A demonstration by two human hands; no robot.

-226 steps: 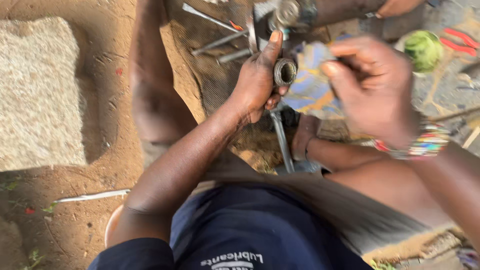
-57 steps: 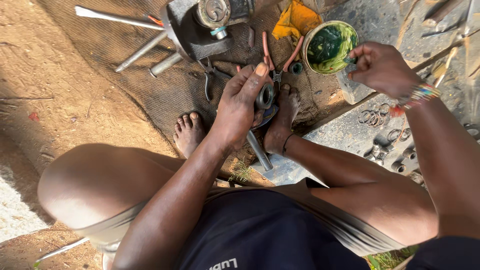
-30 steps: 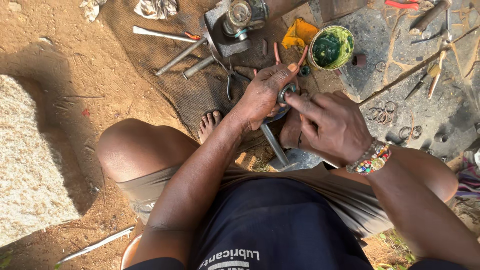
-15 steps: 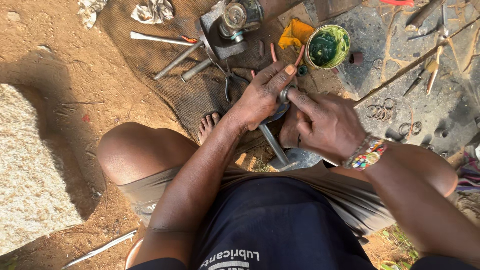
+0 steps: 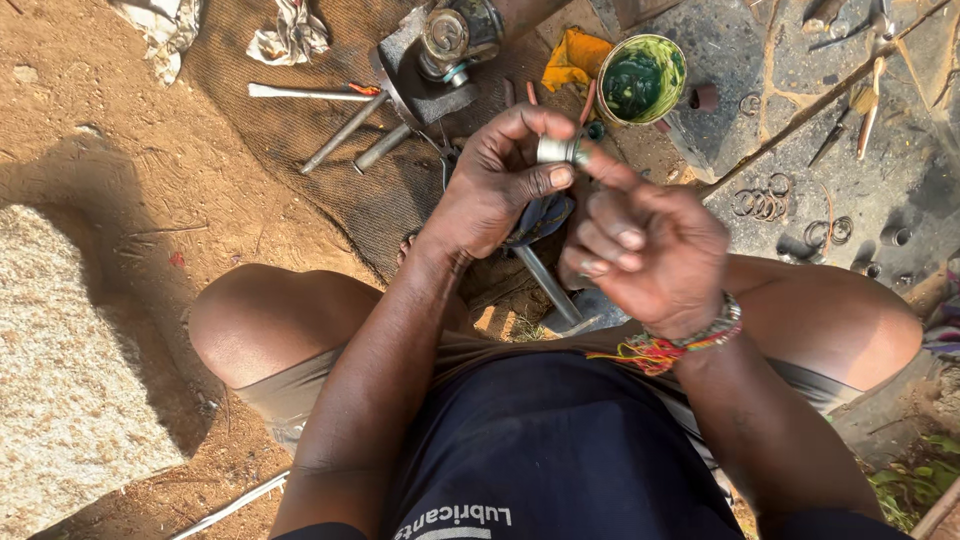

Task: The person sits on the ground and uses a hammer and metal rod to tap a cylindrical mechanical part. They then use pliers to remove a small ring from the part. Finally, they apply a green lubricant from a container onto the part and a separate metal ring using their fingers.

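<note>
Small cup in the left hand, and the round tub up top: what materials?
Small cup: likely bare steel, with a grey metallic sheen, pinched in the left hand. Round tub: the wall material is unclear under a yellow-green smear; it holds dark green paste, probably grease.

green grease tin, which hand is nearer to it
Right. The right hand has its forefinger stretched up towards the green grease tin, ending just below and left of it. The left hand, pinching a small metal cup, sits further left.
</note>
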